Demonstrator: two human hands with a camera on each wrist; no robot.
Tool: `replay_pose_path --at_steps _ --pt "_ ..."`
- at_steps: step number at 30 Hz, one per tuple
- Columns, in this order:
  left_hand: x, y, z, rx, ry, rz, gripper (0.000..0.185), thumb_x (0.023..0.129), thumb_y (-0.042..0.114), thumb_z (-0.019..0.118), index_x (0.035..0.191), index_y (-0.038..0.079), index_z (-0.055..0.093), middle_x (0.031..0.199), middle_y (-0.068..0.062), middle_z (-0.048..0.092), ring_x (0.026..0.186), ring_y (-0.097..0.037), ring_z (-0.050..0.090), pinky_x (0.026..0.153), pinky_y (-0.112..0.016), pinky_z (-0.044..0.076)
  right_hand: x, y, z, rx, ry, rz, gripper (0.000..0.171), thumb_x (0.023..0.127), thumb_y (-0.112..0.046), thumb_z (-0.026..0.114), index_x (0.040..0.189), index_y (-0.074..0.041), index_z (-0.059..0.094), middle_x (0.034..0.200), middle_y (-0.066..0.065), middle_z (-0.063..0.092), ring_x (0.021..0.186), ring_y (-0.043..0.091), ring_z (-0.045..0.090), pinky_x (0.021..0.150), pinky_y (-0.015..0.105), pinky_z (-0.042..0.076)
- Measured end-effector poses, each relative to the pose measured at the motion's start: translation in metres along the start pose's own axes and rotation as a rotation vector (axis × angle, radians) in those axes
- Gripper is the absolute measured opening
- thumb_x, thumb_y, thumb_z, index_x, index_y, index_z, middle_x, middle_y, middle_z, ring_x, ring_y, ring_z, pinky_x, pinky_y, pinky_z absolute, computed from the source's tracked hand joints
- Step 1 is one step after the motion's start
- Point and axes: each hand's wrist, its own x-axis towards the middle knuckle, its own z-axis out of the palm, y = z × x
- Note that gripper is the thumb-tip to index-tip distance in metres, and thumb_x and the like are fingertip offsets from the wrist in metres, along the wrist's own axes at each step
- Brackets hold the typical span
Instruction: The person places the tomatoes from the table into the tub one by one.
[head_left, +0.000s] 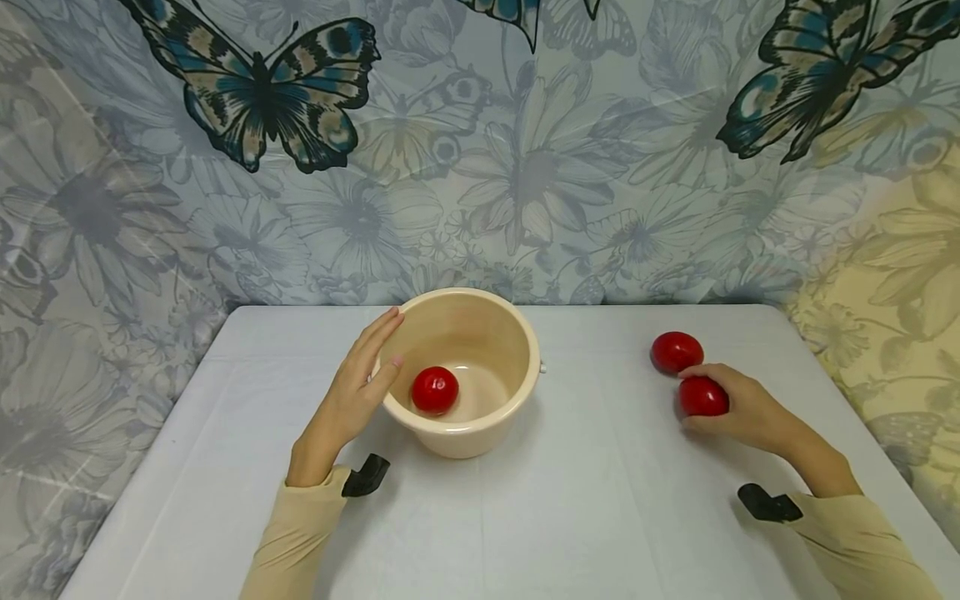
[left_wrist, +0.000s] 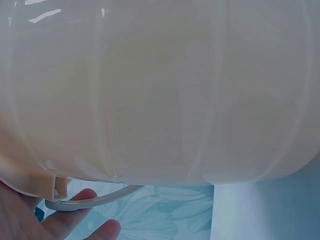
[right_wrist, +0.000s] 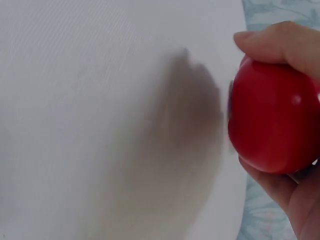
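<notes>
A beige plastic bucket (head_left: 495, 429) stands upright on the table, with one shiny red round fruit (head_left: 435, 390) at its bottom. My left hand (head_left: 351, 392) lies against the bucket's left side, fingers fairly straight along the rim. In the left wrist view the bucket wall (left_wrist: 150, 100) fills most of the picture, and the fingers show beside its pale handle (left_wrist: 95, 202). On the right, my right hand (head_left: 750, 408) grips a second red fruit (right_wrist: 275, 120) between thumb and fingers. A third red fruit (head_left: 677, 352) sits just behind it. Whether they are apples or tomatoes I cannot tell.
A white cloth covers the table (head_left: 585, 500). Behind its far edge hangs a fabric backdrop (head_left: 540, 175) with butterflies and flowers. Black wrist mounts (head_left: 768, 504) stick out from both sleeves.
</notes>
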Motion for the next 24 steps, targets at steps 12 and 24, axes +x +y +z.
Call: replay_pose_path --at_steps 12,24 --pt "0.0 0.001 0.0 -0.013 -0.004 0.0 0.053 0.101 0.016 0.049 0.153 0.016 0.038 0.163 0.002 0.028 0.152 -0.021 0.023 0.124 -0.054 0.019 0.003 -0.023 0.002 0.068 0.036 -0.028 0.063 0.077 -0.018 0.085 0.13 -0.004 0.055 0.128 0.029 0.056 0.111 0.049 0.053 0.077 0.057 0.058" --pt "0.0 0.0 0.0 -0.012 -0.003 -0.007 0.053 0.102 0.018 0.049 0.153 0.017 0.038 0.163 0.003 0.028 0.153 -0.02 0.023 0.124 -0.054 0.019 0.009 -0.054 -0.003 0.125 0.01 -0.068 0.065 0.075 -0.013 0.086 0.131 -0.009 0.055 0.132 0.024 0.054 0.116 0.048 0.049 0.073 0.046 0.062"
